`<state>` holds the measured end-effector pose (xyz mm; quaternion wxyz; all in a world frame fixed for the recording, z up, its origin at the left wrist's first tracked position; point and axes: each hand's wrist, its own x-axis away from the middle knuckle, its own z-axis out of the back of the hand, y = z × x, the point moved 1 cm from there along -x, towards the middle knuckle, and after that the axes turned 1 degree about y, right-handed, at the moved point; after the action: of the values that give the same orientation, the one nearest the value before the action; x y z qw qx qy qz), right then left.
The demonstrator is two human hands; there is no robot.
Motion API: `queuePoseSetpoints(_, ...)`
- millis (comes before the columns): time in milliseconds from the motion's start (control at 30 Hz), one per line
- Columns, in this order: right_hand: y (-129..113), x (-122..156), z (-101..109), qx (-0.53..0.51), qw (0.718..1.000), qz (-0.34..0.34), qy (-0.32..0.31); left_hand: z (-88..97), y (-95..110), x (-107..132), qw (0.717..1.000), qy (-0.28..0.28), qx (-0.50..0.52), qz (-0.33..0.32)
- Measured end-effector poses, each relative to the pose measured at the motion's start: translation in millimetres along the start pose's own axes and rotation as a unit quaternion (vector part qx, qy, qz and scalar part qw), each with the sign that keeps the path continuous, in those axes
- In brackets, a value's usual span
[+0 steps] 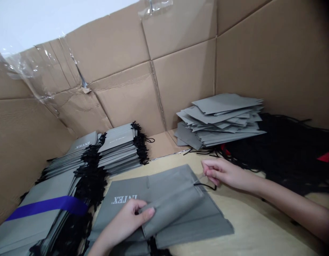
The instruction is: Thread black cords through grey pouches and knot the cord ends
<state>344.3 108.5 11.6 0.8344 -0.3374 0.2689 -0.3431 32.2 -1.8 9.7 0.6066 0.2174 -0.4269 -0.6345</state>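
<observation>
The right hand [225,174] is closed in a pinch, thumb and forefinger gripping a thin black cord [205,185] at the top hem of a flat grey fabric drawstring pouch [177,199]. The left hand [124,224] is curled around a folded-over layer of the same pouch, gripping it between thumb and fingers. The pouch lies toward the near edge of a pale wooden desk [247,220], its white INTEX print upside down in this view and just above the left hand.

Along the desk's left side, a tall stack of grey pouches with bunched black cords [33,227] is crossed by a purple band [47,206], right beside the pouch in hand. Two more corded stacks [116,142] sit behind it, toward the far edge. In the far right corner is a loose, fanned pile of grey pouches [220,121], beside a dark heap of black cords [281,153] with red scraps [327,158] in it. Brown corrugated cardboard walls [180,71] rise behind everything, patched with clear tape [44,60].
</observation>
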Motion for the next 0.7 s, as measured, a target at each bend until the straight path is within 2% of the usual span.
queuePoseSetpoints(67, -2.5, 1.4, -0.5, -0.013, 1.0, -0.003, -0.001, 0.9, 0.5, 0.2, 1.0, 0.011, 0.003, 0.004)
queuePoseSetpoints(133, -3.1, 2.3, 1.0, -0.015, 1.0, -0.007, 0.004, -1.3, 0.3, -2.0, 1.0, -0.011, 0.024, -0.004)
queuePoseSetpoints(200, -1.7, 2.7, 3.8, -0.01, 1.0, -0.014, 0.001, -4.5, -1.3, -5.4, 0.999, -0.016, 0.03, -0.038)
queuePoseSetpoints(267, 0.9, 2.4, 6.9, -0.005, 1.0, -0.019, -0.005, -8.0, -4.2, -7.6, 0.997, 0.007, 0.017, -0.069)
queuePoseSetpoints(433, 7.1, 1.1, 13.2, -0.016, 0.999, -0.031, -0.014, -18.0, -7.8, -0.4, 0.987, 0.08, -0.091, -0.101)
queuePoseSetpoints(600, 9.0, 0.1, 16.9, -0.041, 0.997, -0.061, -0.016, -25.1, -3.4, 9.0, 0.976, 0.107, -0.169, -0.085)
queuePoseSetpoints(700, 13.4, -0.3, 17.2, -0.049, 0.995, -0.079, -0.022, -27.0, 2.1, 10.0, 0.963, 0.117, -0.208, -0.122)
